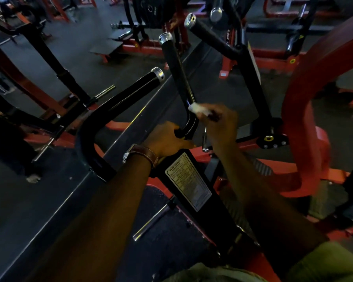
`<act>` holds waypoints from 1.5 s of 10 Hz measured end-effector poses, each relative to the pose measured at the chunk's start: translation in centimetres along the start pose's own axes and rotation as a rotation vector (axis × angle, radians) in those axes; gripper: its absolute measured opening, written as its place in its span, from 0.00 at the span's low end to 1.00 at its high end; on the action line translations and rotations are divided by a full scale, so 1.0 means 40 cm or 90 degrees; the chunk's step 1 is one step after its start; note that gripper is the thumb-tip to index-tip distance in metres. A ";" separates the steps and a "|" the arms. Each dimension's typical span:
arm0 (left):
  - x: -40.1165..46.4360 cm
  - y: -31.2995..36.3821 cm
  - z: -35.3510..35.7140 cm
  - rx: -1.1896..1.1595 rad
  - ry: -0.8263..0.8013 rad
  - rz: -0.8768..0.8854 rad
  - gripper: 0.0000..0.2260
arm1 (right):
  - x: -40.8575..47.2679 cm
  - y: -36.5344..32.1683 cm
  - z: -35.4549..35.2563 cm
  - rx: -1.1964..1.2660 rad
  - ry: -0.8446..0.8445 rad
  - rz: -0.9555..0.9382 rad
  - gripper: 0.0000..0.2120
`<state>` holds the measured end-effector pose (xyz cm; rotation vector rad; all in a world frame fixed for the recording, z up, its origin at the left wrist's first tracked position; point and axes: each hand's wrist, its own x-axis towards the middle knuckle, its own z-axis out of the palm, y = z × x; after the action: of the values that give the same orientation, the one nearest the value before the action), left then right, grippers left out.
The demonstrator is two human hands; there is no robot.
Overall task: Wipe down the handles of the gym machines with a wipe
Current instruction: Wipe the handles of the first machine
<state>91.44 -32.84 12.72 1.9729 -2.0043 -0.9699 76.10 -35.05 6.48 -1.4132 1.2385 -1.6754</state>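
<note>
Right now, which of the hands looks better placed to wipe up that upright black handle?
The right hand: it already pinches the white wipe against the upright handle. The left hand grips that bar's base, apparently steadying it, and holds no wipe.

Two bare forearms reach in from the bottom edge, no sleeves on them. Left wrist carries a watch (126, 156) with a silver metal case and a brown leather strap (145, 154) with pale stitching along its edge. Olive-green cloth garment (324, 265) shows at the bottom right. Right hand (220, 127) looks motion-blurred
</note>
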 end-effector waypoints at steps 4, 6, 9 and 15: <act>0.003 -0.004 -0.005 0.009 -0.011 0.018 0.08 | 0.098 -0.135 0.087 -0.641 -0.269 -0.312 0.17; 0.016 -0.011 -0.005 0.063 -0.048 0.058 0.15 | 0.037 -0.183 0.058 -0.777 -0.390 -0.272 0.10; 0.004 -0.015 -0.006 -0.061 -0.016 0.051 0.10 | 0.101 -0.193 0.091 -0.681 -0.338 -0.273 0.18; 0.016 -0.014 -0.005 -0.030 -0.031 0.015 0.16 | 0.154 -0.101 0.097 -0.281 0.019 -0.142 0.14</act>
<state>91.93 -33.47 12.37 1.9143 -2.0064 -1.0595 78.82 -40.07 12.55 -1.8500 1.5853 -1.6327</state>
